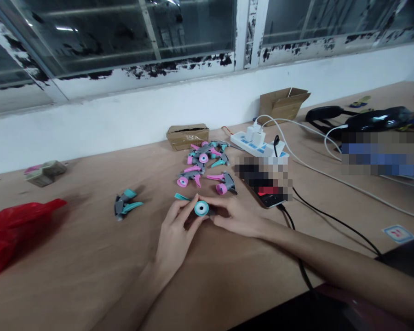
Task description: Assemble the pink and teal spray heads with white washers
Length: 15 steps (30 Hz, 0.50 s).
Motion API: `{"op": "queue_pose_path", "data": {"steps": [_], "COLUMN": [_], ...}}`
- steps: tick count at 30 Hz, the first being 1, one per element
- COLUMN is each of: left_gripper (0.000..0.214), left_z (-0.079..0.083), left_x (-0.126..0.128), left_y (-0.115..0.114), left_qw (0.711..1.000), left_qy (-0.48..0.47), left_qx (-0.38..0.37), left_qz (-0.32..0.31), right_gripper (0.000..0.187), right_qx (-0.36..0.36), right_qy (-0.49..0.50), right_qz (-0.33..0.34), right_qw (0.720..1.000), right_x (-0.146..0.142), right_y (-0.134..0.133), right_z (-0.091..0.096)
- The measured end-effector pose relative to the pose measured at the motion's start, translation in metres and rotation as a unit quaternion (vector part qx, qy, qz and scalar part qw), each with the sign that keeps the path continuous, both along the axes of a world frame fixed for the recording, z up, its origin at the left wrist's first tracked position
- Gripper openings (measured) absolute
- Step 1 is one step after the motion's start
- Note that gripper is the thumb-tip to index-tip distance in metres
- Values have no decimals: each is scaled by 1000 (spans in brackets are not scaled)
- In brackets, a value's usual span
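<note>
Between my two hands is a teal and grey trigger spray head (202,208), its round teal collar turned toward me with a white centre. My left hand (175,225) pinches it from the left, thumb and forefinger at the collar. From the other side my right hand (236,216) grips it, its fingertips partly hidden behind the collar. A second teal and grey spray head (126,203) lies on the table to the left. Beyond my hands is a loose pile of pink, teal and grey spray heads (203,158), with a pink one (223,183) nearest my right hand.
A small cardboard box (188,137) and a larger open one (281,105) stand by the wall. A power strip (258,146) with cables and a phone (264,184) lie right of the pile. A red plastic bag (17,230) is at left, near greenish blocks (45,173).
</note>
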<state>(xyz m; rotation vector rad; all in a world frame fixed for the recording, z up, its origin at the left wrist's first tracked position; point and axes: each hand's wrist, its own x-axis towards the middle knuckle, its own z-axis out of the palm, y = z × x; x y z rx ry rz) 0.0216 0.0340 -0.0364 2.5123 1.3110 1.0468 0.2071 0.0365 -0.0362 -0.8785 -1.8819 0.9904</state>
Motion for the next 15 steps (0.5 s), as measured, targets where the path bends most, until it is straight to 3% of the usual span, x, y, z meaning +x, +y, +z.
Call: {"op": "queue_pose_path", "data": {"steps": [4, 7, 15], "left_gripper": [34, 35, 41], "left_z": [-2, -3, -3], "left_x": [2, 4, 5], "left_y": [-1, -2, -2], "left_qw": [1000, 998, 993], "left_qy": [6, 11, 21], "left_qx": [25, 51, 101], "left_qz": [-11, -24, -58], "right_gripper": [42, 30, 23], "right_qx": [-91, -133, -136], "right_qy": [87, 104, 121], "right_qz": [57, 27, 5], "right_qw": [990, 985, 983], "right_x": [-2, -4, -7], "right_y": [0, 2, 7], "right_z": [3, 4, -1]}}
